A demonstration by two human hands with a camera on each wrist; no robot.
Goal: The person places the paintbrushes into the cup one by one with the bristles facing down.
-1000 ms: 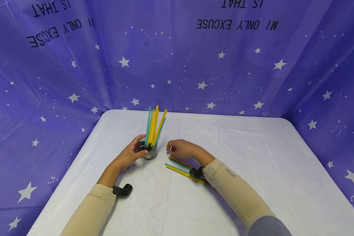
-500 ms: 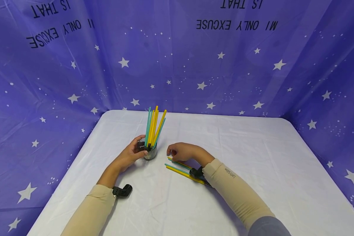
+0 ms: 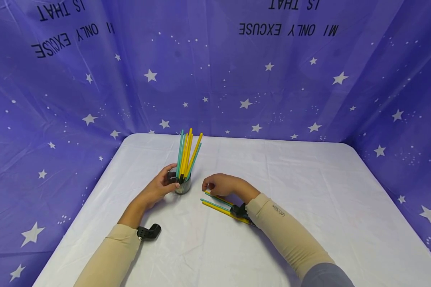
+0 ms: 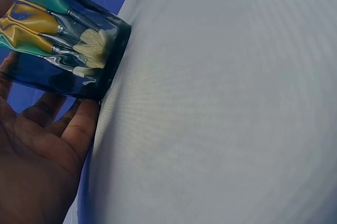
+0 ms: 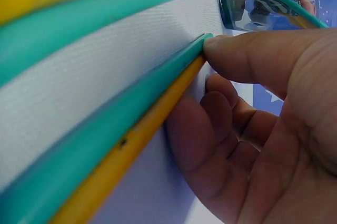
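My left hand [image 3: 155, 192] holds a clear glass [image 3: 183, 189] upright on the table, fingers and thumb curved round it. Several paintbrushes [image 3: 188, 153] with yellow and teal handles stand in it; the left wrist view shows their bristles [image 4: 92, 47] at the bottom. To the right, my right hand [image 3: 223, 184] is at the handle ends of two paintbrushes lying on the cloth, one teal [image 5: 105, 134] and one yellow [image 5: 138, 135]. Thumb and index finger pinch them near their tips. Closer to me lies another pair, a yellow paintbrush [image 3: 220, 210] and a teal paintbrush [image 3: 212, 203], partly hidden by the right wrist.
A white cloth covers the table [image 3: 186, 247]. Behind it and at both sides hangs a purple curtain [image 3: 215, 71] with stars and lettering. Each wrist carries a black camera, one on the left [image 3: 149, 232] and one on the right [image 3: 238, 210].
My right hand has come down slightly onto the two nearest paintbrush handle ends, and its fingers have closed in on them. The left hand and the glass have stayed in place.
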